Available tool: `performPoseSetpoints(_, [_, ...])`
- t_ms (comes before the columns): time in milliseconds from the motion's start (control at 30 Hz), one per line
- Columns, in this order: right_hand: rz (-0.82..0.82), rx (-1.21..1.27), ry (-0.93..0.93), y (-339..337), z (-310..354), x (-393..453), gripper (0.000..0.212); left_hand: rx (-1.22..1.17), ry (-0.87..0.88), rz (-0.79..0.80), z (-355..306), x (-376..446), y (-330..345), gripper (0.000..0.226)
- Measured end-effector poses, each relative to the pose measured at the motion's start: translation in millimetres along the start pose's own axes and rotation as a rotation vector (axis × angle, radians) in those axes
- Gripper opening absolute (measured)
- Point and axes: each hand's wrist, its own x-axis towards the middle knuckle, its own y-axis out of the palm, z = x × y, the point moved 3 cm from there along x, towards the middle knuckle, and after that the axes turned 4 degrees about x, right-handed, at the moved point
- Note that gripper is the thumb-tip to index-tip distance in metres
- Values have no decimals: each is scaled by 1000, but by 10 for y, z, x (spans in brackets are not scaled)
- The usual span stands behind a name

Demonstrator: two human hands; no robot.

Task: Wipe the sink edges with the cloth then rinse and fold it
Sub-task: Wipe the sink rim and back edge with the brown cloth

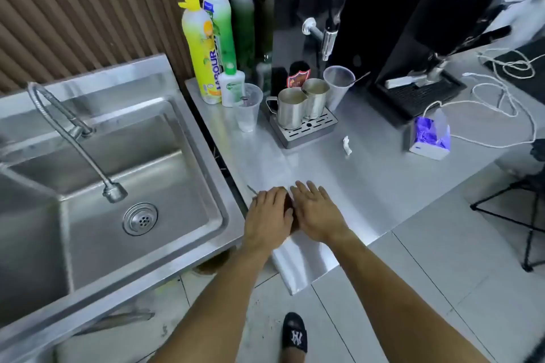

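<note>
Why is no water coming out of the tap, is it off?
Off. The faucet hangs over the sink with no stream under its nozzle, and the basin looks dry around the drain.

Brushed steel sink [203, 174], glossy steel counter [368, 174], clear plastic cup [247, 109], ribbed wood wall [88, 3]

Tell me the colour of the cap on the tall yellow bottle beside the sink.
Yellow cap, matching the yellow bottle; seen in the head view.
</note>
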Motion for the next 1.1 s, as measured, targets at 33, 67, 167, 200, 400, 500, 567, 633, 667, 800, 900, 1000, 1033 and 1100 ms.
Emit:
performPoseSetpoints(33, [25, -3, 13, 46, -78, 29, 71, -11, -44, 36, -43, 14, 109, 51])
performPoseSetpoints(67, [26, -9, 8, 81, -149, 53, 78, -17, -103, 17, -71, 28, 195, 58])
performPoseSetpoints(167, [-46, 0, -44, 323, -362, 75, 74, 33, -174, -14, -118, -20, 394, 66])
performPoseSetpoints(200, [-75, 23, -60, 391, -408, 72, 68, 45, -149, -13, -113, -14, 421, 67])
performPoseSetpoints(400, [-180, 10, -98, 509, -499, 70, 57, 111, 62, 8, 62, 123, 432, 75])
performPoseSetpoints(500, [-187, 20, -89, 521, -500, 74, 57, 130, 62, 6, 77, 145, 428, 76])
performPoseSetpoints(567, [-189, 30, -81, 523, -501, 67, 58, 144, 48, 4, 57, 139, 436, 74])
performPoseSetpoints(633, [-185, 38, -77, 528, -499, 75, 58, 153, 1, 5, 15, 114, 448, 73])
performPoseSetpoints(667, [-183, 38, -78, 532, -496, 71, 59, 150, -36, -3, -10, 84, 460, 73])
performPoseSetpoints(800, [-185, 21, -91, 558, -522, 74, 59, 123, -115, -25, -62, 2, 501, 73])
performPoseSetpoints(900, [-193, 12, -93, 572, -521, 84, 58, 94, -83, -33, -43, 58, 495, 65])
performPoseSetpoints(1000, [-187, 2, -85, 576, -524, 73, 58, 26, -71, -13, -28, 136, 457, 59])
performPoseSetpoints(1033, [-184, 0, -82, 573, -521, 71, 58, 25, -65, -8, -36, 153, 426, 57])
performPoseSetpoints(1100, [-171, 15, -67, 561, -494, 69, 60, 5, -65, 9, -47, 183, 340, 53])
